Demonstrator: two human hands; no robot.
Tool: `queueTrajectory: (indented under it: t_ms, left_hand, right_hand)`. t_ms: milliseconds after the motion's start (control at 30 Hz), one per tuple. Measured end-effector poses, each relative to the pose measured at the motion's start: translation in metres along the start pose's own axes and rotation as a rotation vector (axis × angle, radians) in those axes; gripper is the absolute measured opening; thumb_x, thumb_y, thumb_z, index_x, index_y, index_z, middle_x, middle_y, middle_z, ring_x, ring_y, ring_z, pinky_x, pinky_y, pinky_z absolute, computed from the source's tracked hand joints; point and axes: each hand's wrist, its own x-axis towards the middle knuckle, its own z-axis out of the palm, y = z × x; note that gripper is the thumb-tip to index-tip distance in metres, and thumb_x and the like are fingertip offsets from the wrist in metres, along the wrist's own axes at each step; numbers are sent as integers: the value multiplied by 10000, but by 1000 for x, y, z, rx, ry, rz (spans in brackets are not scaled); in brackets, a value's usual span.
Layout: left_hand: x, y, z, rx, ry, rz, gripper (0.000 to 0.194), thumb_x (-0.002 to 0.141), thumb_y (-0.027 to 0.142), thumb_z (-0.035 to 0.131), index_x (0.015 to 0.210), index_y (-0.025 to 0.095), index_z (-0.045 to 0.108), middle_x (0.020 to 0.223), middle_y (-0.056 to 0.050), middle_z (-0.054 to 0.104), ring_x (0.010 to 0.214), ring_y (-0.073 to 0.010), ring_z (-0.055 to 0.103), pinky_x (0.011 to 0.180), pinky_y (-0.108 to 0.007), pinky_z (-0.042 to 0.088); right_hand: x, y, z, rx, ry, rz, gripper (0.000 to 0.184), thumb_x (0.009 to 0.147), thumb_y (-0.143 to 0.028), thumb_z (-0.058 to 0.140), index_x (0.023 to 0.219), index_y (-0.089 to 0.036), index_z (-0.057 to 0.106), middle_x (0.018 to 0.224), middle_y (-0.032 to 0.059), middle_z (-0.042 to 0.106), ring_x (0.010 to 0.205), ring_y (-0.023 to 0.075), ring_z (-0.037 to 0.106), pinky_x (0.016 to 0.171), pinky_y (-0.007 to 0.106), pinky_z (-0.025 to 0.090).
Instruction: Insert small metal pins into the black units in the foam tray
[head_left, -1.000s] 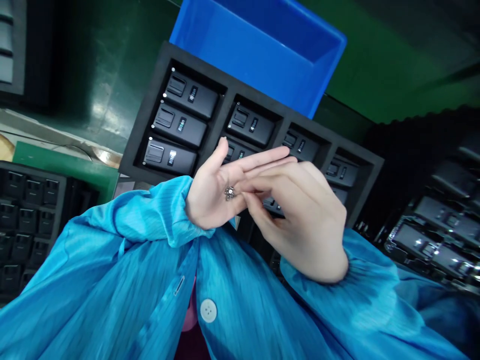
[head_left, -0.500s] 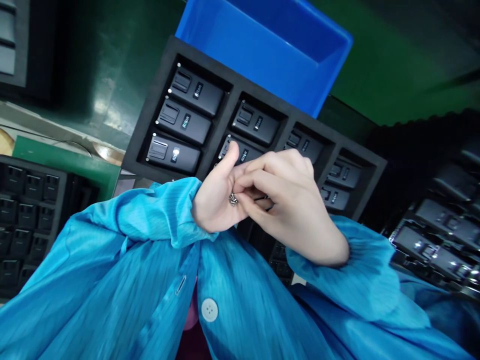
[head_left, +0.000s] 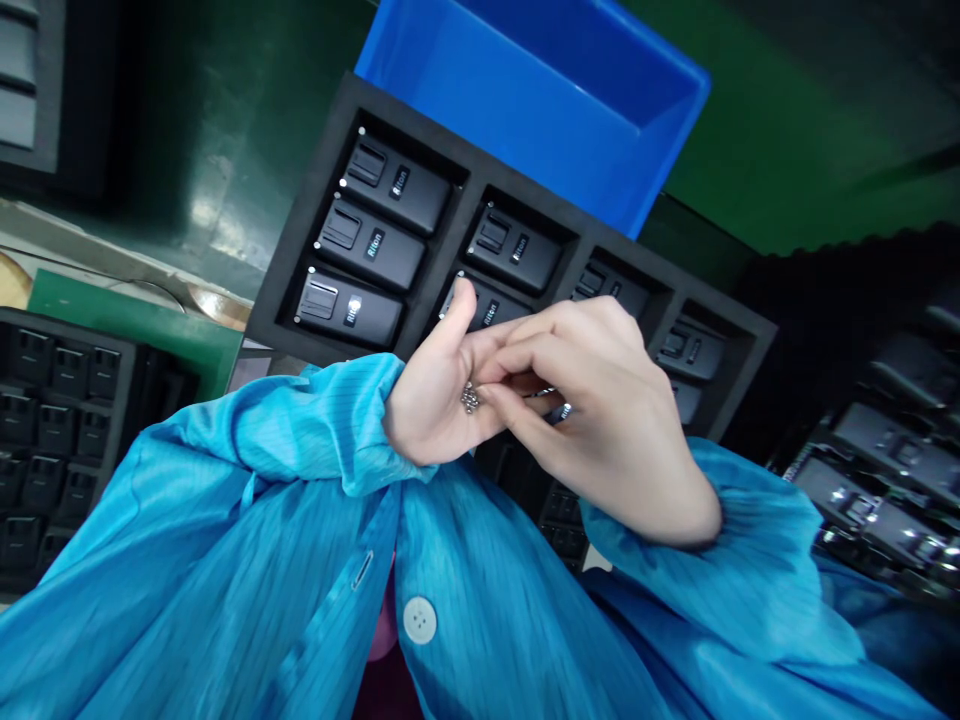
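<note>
My left hand (head_left: 431,400) is raised palm-up in front of my chest, cupped round a small heap of tiny silver screws (head_left: 470,398). My right hand (head_left: 607,420) lies over it from the right, fingers curled and fingertips pinched into the left palm at the screws. Whether it has one screw between the fingertips I cannot make out. Both arms wear blue striped sleeves (head_left: 300,430). Behind the hands stands a black foam tray (head_left: 315,200) with rows of black battery-like units (head_left: 371,245), each with a small label.
A blue plastic bin (head_left: 540,90) stands behind the foam tray on a green surface (head_left: 225,150). Another black tray of small parts (head_left: 60,400) lies at the left. More black units with shiny metal contacts (head_left: 877,490) sit at the right.
One second ago my left fingers were stretched out flat with the screws bare on the palm; they have curled up and my right fingertips have closed in on the screws.
</note>
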Motion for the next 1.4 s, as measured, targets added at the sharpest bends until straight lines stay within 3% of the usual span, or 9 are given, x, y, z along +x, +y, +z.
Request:
queueTrajectory:
  t_ms: [100,233,467,633,833,1067,1167,1267,1400]
  left_hand:
    - [1,-1,-1,-3,33,-1,796,1068,585,53,1039,140,712,600,-23,606,611,-142,655,555,-212,483]
    - [4,-5,-6,-21,71,27,694,1086,553,135,698,170,566,522,13,514,451,-74,525,437,-163,388]
    - [0,-4,-2,-27,70,9,689,1088,528,113,634,180,497,477,18,434,431,-82,478,429,-179,383]
    - [-2,-1,-1,-4,10,-30,775,1082,517,54,726,147,636,519,-13,501,488,-98,521,492,-190,408]
    - [-1,-2,-6,10,46,-47,768,1080,520,81,871,139,715,501,-8,495,448,-101,487,486,-190,399]
    - [1,-3,-3,49,-9,-52,881,1059,565,-1,1201,71,714,608,-52,644,552,-127,627,602,-206,514]
    - [0,3,-5,54,-6,-29,903,1047,621,6,1374,51,625,945,-120,778,857,-156,752,781,-215,573]
    - [-4,17,-9,60,5,99,896,1028,692,50,1528,95,491,1358,-130,694,1252,-206,678,976,-242,558]
    - [-12,36,-12,35,19,220,822,1037,656,-8,1624,203,348,1573,-50,526,1439,-206,526,1066,-255,515]
  right_hand:
    - [1,-3,1,-83,27,-43,121,970,-217,629,850,-209,647,901,35,688,885,228,555,780,403,385]
    - [4,-9,4,-270,14,-108,189,990,-223,576,815,-202,647,858,41,682,856,232,552,785,411,366]
    - [7,-12,3,-464,-16,-116,260,994,-211,504,762,-202,620,797,50,646,817,227,529,799,412,359]
    - [4,-3,-1,-351,-67,-92,228,978,-221,515,777,-204,623,807,51,652,832,226,538,825,415,374]
    - [3,1,0,-247,-125,-74,200,966,-233,531,782,-218,610,862,46,679,850,227,557,872,434,386]
    - [-1,-3,-14,-123,22,-81,158,895,-108,604,806,-237,580,847,40,681,859,233,575,861,438,414]
    - [-13,-2,-27,-105,130,-29,148,893,-113,642,874,-249,586,872,41,683,876,232,607,859,436,436]
    - [-32,10,-27,-177,184,5,150,899,-130,660,895,-260,585,874,32,673,867,220,622,848,424,447]
    - [-57,32,-2,-219,38,80,117,922,-141,588,863,-241,601,871,36,674,835,222,612,745,386,441]
